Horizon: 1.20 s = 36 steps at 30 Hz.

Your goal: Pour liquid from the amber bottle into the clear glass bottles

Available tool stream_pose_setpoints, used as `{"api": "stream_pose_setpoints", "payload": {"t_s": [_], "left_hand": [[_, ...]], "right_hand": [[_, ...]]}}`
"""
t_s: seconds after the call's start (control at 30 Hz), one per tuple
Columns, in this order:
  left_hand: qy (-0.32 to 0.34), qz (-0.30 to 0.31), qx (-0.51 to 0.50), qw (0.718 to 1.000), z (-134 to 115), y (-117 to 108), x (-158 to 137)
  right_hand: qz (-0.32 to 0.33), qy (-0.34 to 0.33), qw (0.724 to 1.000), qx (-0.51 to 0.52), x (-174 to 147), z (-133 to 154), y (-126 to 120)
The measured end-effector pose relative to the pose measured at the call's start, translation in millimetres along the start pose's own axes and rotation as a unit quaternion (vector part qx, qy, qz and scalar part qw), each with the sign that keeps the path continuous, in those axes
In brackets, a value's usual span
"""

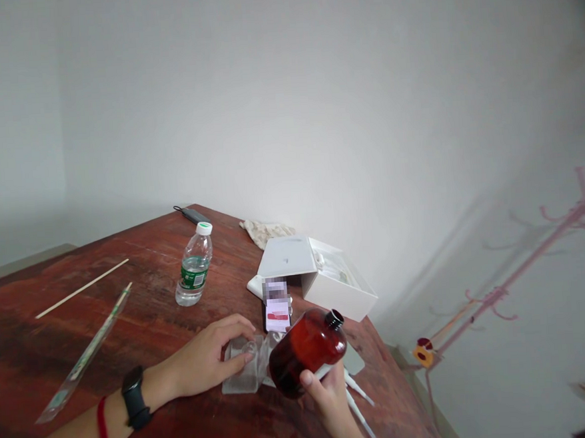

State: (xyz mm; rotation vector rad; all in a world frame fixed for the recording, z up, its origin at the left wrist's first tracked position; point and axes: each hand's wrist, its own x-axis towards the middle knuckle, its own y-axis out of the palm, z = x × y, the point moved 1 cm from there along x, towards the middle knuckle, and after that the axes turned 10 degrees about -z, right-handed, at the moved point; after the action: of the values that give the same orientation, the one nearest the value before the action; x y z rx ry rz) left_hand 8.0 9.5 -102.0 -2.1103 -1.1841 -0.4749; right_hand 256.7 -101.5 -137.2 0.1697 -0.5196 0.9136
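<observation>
My right hand (325, 393) is wrapped round an amber bottle (309, 351) that leans to the right. Its dark neck has no cap on it, and a pale label shows by my thumb. My left hand (221, 351) reaches in from the left, with thumb and fingers curved round a clear plastic container (241, 376) on the table. Another see-through piece lies between that container and the bottle, but its shape is hard to make out. Just beyond the bottle lies a phone (277, 307) with its screen lit.
A half-filled water bottle (194, 266) stands upright left of the phone. Behind are an open white box (340, 296) and a cloth (266, 233). Wrapped chopsticks (88, 350) and a bare stick (82, 289) lie left; white droppers (358, 408) lie right. A pink rack (502, 288) stands beyond the table.
</observation>
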Motion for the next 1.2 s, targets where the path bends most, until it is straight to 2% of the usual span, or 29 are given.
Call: {"api": "stream_pose_setpoints", "payload": {"t_s": [0.27, 0.5, 0.83, 1.03, 1.2], "left_hand": [[-0.008, 0.009, -0.007, 1.0, -1, -2, 1], [-0.017, 0.016, -0.008, 1.0, 4, -5, 4], [-0.128, 0.111, -0.001, 0.986, 5, -2, -5], [-0.136, 0.094, 0.042, 0.985, 11, 0, -7], [-0.133, 0.106, 0.064, 0.983, 9, 1, -6]], "right_hand": [[-0.027, -0.009, 0.999, 0.014, 0, -9, 1], [-0.005, -0.01, 1.0, 0.011, 2, 0, 2], [-0.021, -0.018, 1.0, -0.01, 2, -4, 0], [-0.01, -0.017, 1.0, -0.01, 3, -3, 0], [-0.006, -0.02, 1.0, -0.01, 3, 0, 1]]}}
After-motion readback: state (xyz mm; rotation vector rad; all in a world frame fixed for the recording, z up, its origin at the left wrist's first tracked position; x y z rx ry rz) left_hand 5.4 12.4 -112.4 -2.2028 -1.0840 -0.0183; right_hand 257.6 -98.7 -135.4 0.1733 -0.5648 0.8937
